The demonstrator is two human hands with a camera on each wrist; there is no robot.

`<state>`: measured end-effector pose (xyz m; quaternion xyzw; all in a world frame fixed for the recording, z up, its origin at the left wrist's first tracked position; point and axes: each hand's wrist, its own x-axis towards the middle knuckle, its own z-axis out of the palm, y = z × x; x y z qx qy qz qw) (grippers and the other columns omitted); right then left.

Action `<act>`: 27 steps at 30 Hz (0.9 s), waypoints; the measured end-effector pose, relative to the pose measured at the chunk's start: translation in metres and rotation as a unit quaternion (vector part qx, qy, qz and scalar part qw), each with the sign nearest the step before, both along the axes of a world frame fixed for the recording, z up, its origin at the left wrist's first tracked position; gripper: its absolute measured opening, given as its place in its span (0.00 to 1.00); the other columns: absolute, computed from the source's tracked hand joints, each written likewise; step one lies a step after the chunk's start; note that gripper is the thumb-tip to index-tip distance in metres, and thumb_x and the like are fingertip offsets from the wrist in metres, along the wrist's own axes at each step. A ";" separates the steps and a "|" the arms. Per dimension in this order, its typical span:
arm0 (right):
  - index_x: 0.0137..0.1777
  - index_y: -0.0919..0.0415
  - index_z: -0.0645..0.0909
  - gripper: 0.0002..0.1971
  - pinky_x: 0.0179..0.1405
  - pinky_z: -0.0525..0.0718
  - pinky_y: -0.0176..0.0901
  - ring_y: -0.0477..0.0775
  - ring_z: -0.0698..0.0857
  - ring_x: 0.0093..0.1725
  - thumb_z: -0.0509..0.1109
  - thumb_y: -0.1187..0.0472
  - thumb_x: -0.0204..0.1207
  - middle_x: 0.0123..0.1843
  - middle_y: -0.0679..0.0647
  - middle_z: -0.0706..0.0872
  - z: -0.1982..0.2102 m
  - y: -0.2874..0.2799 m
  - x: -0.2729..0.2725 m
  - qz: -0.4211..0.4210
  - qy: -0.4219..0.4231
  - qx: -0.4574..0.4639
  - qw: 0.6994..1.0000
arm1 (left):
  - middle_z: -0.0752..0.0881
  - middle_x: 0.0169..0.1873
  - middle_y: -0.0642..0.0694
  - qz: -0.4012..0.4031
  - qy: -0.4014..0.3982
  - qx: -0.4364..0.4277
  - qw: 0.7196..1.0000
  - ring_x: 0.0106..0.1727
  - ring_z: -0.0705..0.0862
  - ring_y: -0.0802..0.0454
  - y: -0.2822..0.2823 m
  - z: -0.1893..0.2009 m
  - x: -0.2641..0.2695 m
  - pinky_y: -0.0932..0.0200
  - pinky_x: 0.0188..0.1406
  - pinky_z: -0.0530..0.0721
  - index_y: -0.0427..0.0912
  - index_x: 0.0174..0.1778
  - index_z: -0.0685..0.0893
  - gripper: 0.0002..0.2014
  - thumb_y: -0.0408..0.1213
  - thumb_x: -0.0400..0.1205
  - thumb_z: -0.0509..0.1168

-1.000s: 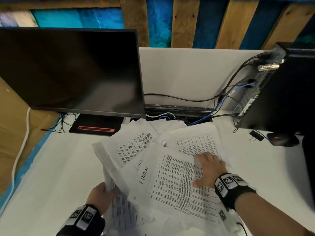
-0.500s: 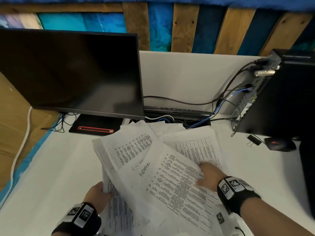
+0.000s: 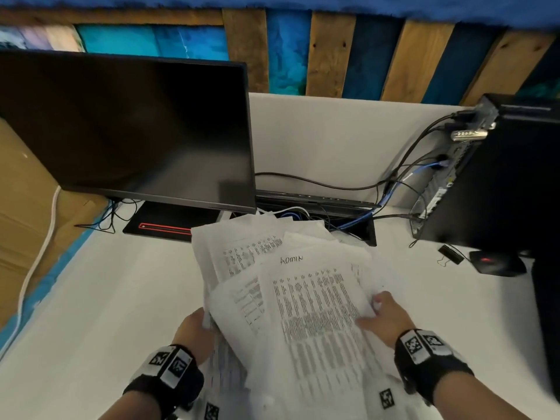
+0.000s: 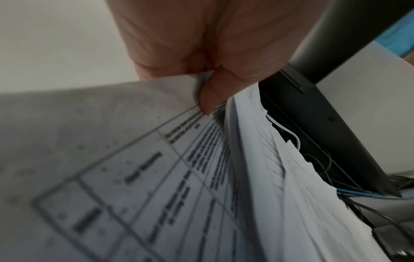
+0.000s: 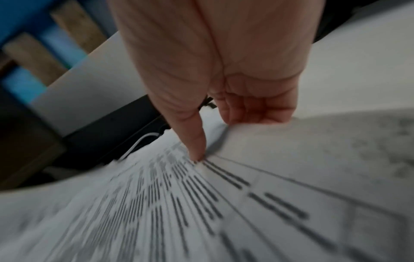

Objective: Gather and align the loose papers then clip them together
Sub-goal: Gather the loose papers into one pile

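The left hand (image 3: 195, 330) pinches the left edge of the loose papers (image 3: 303, 298), its grip closed on them; the right hand (image 3: 386, 318) grips their right edge, thumb on top; the uneven stack sits above the white tabletop (image 3: 106, 298); a binder clip (image 3: 450, 254) lies well right.

A: Where are the papers (image 3: 306, 301) sitting?

B: They are lying fanned on the desk (image 3: 100, 298), in front of the monitor (image 3: 127, 128), their far edges reaching under its lower right corner.

A: And the hands?

B: The left hand (image 3: 194, 331) is gripping the pile's left edge; the right hand (image 3: 385, 319) is holding its right edge, thumb on top.

A: What is lying to the right?

B: The binder clip (image 3: 450, 254) is sitting well apart from the pile, just left of the mouse (image 3: 497, 263), both in front of the computer tower (image 3: 497, 177).

A: Behind the pile?

B: Cables (image 3: 357, 219) are running along the partition (image 3: 327, 140) to the tower.
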<state>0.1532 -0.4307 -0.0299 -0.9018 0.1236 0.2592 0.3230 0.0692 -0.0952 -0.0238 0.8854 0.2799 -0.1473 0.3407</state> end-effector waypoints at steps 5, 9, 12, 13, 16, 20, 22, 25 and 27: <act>0.62 0.61 0.70 0.22 0.50 0.76 0.42 0.53 0.81 0.51 0.73 0.59 0.73 0.53 0.52 0.81 -0.009 0.020 -0.011 0.023 0.000 0.029 0.999 | 0.86 0.49 0.39 -0.114 0.041 -0.021 0.992 0.49 0.82 0.46 -0.026 -0.003 0.001 0.62 0.45 0.74 0.42 0.37 0.76 0.07 0.30 0.79 0.57; 0.50 0.64 0.85 0.12 0.43 0.84 0.44 0.55 0.88 0.45 0.74 0.58 0.70 0.46 0.55 0.90 -0.014 0.020 -0.012 -0.005 -0.015 0.042 0.999 | 0.89 0.50 0.36 0.058 -0.042 -0.177 0.982 0.46 0.87 0.39 -0.018 -0.010 0.003 0.42 0.52 0.86 0.47 0.41 0.79 0.01 0.37 0.78 0.63; 0.46 0.64 0.83 0.09 0.47 0.84 0.47 0.57 0.87 0.45 0.75 0.60 0.70 0.43 0.55 0.88 -0.012 0.024 -0.013 -0.053 -0.032 0.073 0.995 | 0.77 0.66 0.36 0.153 -0.157 -0.151 0.964 0.58 0.83 0.35 -0.012 -0.005 0.011 0.43 0.56 0.83 0.42 0.69 0.70 0.22 0.26 0.79 0.62; 0.47 0.63 0.78 0.11 0.47 0.81 0.45 0.56 0.84 0.47 0.75 0.61 0.70 0.44 0.53 0.85 -0.010 0.027 -0.012 -0.068 -0.035 0.082 0.994 | 0.72 0.72 0.36 0.129 -0.187 -0.101 0.969 0.66 0.78 0.35 -0.012 -0.001 0.016 0.43 0.64 0.79 0.39 0.75 0.65 0.27 0.26 0.79 0.62; 0.54 0.59 0.69 0.20 0.48 0.77 0.42 0.55 0.81 0.50 0.77 0.61 0.70 0.48 0.53 0.79 -0.009 0.031 -0.011 -0.076 -0.018 0.092 0.993 | 0.66 0.78 0.37 0.010 -0.173 0.022 0.985 0.77 0.68 0.39 -0.019 0.008 0.030 0.45 0.77 0.67 0.37 0.80 0.59 0.31 0.35 0.82 0.63; 0.57 0.63 0.80 0.22 0.55 0.86 0.52 0.57 0.88 0.50 0.78 0.60 0.63 0.52 0.56 0.89 -0.022 0.028 -0.011 -0.074 -0.005 0.109 0.991 | 0.71 0.76 0.37 -0.038 -0.043 0.084 0.995 0.75 0.72 0.39 -0.016 0.000 0.048 0.51 0.74 0.70 0.38 0.77 0.66 0.26 0.32 0.82 0.60; 0.55 0.63 0.80 0.17 0.55 0.86 0.54 0.58 0.88 0.49 0.76 0.64 0.65 0.49 0.57 0.89 -0.017 0.022 -0.014 -0.095 -0.019 0.128 0.987 | 0.81 0.67 0.39 -0.035 -0.034 0.098 0.994 0.67 0.79 0.41 -0.008 -0.001 0.052 0.55 0.66 0.75 0.39 0.68 0.77 0.19 0.30 0.81 0.60; 0.54 0.63 0.77 0.15 0.57 0.85 0.57 0.61 0.88 0.50 0.75 0.70 0.68 0.48 0.57 0.88 -0.011 0.002 -0.024 -0.153 -0.029 0.162 0.975 | 0.88 0.51 0.42 -0.037 -0.017 0.086 0.995 0.51 0.83 0.45 0.000 0.003 0.040 0.59 0.53 0.78 0.42 0.52 0.85 0.10 0.31 0.77 0.63; 0.55 0.64 0.76 0.16 0.56 0.85 0.56 0.61 0.88 0.49 0.74 0.72 0.69 0.49 0.60 0.88 -0.007 -0.015 -0.032 -0.173 -0.032 0.180 0.968 | 0.85 0.37 0.47 -0.075 0.039 0.068 0.994 0.43 0.80 0.47 0.004 0.001 0.024 0.63 0.42 0.75 0.48 0.32 0.81 0.04 0.35 0.71 0.67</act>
